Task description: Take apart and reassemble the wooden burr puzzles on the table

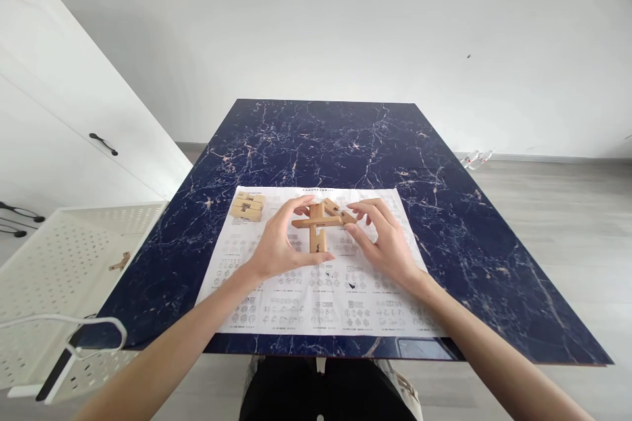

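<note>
Wooden blocks (pixel 252 214) lie far-left on the printed sheet (pixel 299 289). Mid-sheet, the left hand (pixel 276 238) grips a wooden cross (pixel 316 222), its stem's long axis toward the far edge; the right hand (pixel 386 240) pinches a notched bar (pixel 334 208).

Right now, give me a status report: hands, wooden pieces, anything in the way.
Left hand gripping crossed wooden pieces. Right hand at notched wood alongside. Printed sheet underneath. Other blocks at sheet's far-left corner, off to the side.
</note>
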The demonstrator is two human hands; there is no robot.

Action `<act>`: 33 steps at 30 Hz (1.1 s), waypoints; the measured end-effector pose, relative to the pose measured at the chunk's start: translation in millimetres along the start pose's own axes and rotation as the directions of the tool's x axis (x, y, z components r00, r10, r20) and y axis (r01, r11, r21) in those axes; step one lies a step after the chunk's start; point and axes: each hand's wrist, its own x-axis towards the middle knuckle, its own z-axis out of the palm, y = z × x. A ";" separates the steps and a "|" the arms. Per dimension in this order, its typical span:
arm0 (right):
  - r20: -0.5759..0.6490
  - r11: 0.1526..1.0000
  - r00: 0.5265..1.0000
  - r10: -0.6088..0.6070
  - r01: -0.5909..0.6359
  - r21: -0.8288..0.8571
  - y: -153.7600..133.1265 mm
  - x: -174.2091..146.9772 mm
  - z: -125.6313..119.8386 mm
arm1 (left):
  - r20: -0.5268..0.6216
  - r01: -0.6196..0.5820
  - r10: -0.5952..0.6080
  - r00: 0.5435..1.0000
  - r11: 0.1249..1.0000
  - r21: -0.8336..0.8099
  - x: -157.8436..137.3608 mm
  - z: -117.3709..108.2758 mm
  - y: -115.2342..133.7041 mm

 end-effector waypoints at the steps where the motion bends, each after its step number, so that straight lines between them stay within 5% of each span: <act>1: 0.030 0.998 0.999 -0.035 0.033 0.057 -3.1 0.5 -1.3 | 0.019 0.009 -0.009 1.000 1.000 0.001 -0.4 0.5 0.4; 6: 0.149 0.994 0.985 -0.092 0.082 0.067 -12.9 -1.6 -1.7 | 0.132 0.026 -0.022 0.991 0.999 -0.029 -1.9 3.8 3.7; 15: 0.005 0.999 1.000 0.009 -0.009 -0.046 -15.5 -3.5 2.1 | 0.142 -0.077 0.082 0.986 0.996 -0.036 -4.3 7.3 1.9; 20: -0.033 0.999 0.998 0.047 -0.046 0.029 -17.4 -3.1 2.4 | 0.178 -0.208 0.198 0.964 0.977 0.040 -3.9 7.8 2.6; 25: -0.023 0.994 0.996 0.085 -0.083 0.075 -20.3 -3.2 3.3 | 0.207 -0.449 0.402 0.892 0.841 0.301 -4.2 9.9 -3.0; 33: -0.089 0.992 0.988 0.129 -0.129 0.012 -21.7 -6.4 10.6 | 0.256 -0.594 0.539 0.803 0.679 0.432 -2.4 10.8 1.4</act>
